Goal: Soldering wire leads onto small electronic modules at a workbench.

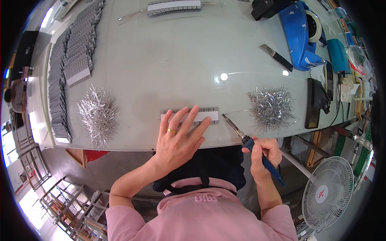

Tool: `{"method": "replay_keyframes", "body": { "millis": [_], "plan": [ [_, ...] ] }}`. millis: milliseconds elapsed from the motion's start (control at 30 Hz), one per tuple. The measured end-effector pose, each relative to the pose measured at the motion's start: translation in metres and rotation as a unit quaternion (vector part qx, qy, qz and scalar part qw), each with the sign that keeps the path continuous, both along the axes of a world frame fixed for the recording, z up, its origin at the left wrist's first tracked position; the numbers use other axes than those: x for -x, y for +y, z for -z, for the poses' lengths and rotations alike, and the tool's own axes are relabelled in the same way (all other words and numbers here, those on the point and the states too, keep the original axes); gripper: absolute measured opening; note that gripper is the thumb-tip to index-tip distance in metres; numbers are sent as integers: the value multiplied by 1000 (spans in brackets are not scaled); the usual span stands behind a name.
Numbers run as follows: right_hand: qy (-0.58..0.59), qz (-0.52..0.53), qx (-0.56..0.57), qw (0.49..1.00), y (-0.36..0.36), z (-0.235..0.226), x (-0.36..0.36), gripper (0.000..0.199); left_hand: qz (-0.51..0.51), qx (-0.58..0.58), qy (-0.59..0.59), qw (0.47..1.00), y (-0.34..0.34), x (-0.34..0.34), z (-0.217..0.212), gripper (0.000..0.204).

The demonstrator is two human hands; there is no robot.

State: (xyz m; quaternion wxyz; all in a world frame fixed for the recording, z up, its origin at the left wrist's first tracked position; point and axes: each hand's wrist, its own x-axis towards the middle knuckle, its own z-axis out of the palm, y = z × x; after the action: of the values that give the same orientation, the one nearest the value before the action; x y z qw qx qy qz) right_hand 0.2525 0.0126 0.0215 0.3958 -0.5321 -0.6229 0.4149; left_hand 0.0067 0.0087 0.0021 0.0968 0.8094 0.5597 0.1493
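Note:
My left hand (179, 140) lies over a grey segmented strip with a white band (214, 116) near the table's front edge. Its fingers are spread and press on the strip; a ring is on one finger. In my right hand (268, 152) is a soldering iron (235, 127) with a dark blue handle, gripped like a pen. The iron's tip is just past the strip's right end, close to a thin wire running toward a pile of short silver wires (272, 109); whether they touch I cannot tell. Another wire pile (96, 116) sits to the left.
Many grey strips (78, 48) are stacked at the left. A similar strip with long wires (174, 6) lies at the far edge. To the right are a utility knife (277, 58), a blue tape dispenser (298, 48) and a black box (313, 104). A fan (327, 193) stands beside the table.

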Motion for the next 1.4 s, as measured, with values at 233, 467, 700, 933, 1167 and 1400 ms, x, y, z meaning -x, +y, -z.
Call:
{"method": "replay_keyframes", "body": {
  "millis": [233, 467, 700, 933, 1167, 1400],
  "plan": [
    [8, 45, 4, 999, -7, -1, 9, 15, -2, -23, 12, 1000, 0, -1, 2, 61],
    [-70, 35, -90, 993, -10, -1, 14, 12, 4, -25, 12, 1000, 3, -4, 1, 61],
    [-132, 26, -151, 979, -14, 2, 26, 9, -25, -26, -21, 999, -5, 4, -1, 56],
    [-25, 76, -127, 989, -23, 4, 1, 16, -213, -85, 45, 972, -28, 64, -5, 55],
    [-27, 33, -105, 994, -12, 7, 21, 17, -274, -76, 94, 954, -39, 103, -1, 48],
    [-50, -10, -103, 993, -9, -3, 37, 19, -207, -37, -14, 978, -46, 62, 1, 55]
  ]
}}
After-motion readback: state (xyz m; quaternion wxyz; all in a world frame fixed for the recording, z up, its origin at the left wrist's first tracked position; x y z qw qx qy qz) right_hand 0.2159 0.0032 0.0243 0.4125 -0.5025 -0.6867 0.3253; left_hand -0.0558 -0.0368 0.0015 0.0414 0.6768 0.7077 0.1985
